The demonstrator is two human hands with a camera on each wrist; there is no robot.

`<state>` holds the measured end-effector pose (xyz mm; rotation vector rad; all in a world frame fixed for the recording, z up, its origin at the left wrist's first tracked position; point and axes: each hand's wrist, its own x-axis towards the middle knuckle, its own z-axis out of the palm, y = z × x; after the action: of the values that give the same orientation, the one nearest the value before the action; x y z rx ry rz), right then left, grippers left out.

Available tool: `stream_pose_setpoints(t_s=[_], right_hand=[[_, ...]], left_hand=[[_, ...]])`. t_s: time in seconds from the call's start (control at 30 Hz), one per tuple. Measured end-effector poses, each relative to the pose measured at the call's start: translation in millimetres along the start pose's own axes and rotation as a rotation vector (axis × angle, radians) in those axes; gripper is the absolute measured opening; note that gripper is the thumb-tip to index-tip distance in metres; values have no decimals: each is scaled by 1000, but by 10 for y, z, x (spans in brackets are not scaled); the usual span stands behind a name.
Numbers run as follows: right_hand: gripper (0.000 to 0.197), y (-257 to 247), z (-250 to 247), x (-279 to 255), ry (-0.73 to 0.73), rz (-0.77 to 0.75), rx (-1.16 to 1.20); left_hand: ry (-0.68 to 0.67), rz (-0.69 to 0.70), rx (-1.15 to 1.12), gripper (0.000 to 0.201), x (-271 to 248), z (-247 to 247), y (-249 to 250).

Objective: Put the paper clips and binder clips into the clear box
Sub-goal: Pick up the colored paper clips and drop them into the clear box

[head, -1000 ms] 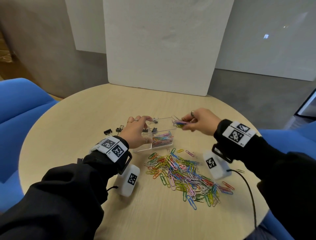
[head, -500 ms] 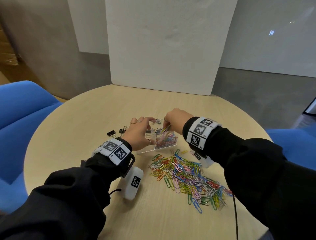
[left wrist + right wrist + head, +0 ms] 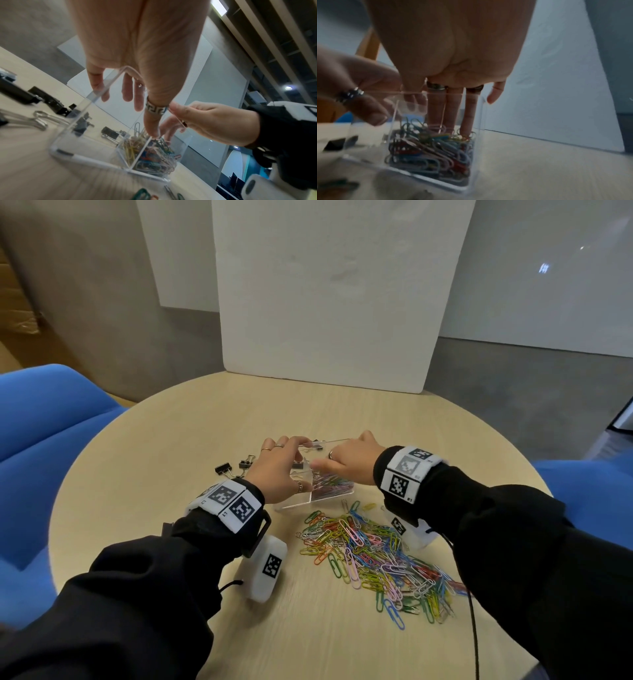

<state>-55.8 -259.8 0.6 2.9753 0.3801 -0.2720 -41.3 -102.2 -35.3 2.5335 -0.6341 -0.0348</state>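
The clear box stands mid-table with two compartments. My left hand grips its left half from above, fingers over the far wall and thumb by the divider. My right hand reaches down into the right compartment, and its straight fingers touch the coloured paper clips heaped there. A large loose pile of paper clips lies just in front of the box. Two black binder clips sit on the table left of the box. More binder clips show through its left wall.
A white foam board stands upright at the table's far edge. Blue chairs flank the round table on both sides. A black cable trails from my right wrist over the front right of the table.
My right hand carried a pinch of paper clips leftwards to the box and lowered its fingers into the right compartment. My left hand stayed on the box.
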Motion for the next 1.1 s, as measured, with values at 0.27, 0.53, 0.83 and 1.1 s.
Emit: stream_pose_setpoints(t_s=[0.27, 0.53, 0.83, 1.1], right_hand=[[61, 90, -65, -23, 151, -68, 201], [70, -19, 16, 54, 57, -43, 120], [61, -71, 57, 18, 89, -44, 66], [62, 116, -7, -101, 311, -24, 436]], left_hand=[[-3, -6, 4, 74, 1, 0, -2], [-6, -10, -10, 74, 4, -1, 5], [-10, -11, -7, 73, -2, -3, 3], [-14, -15, 12, 74, -1, -17, 18]])
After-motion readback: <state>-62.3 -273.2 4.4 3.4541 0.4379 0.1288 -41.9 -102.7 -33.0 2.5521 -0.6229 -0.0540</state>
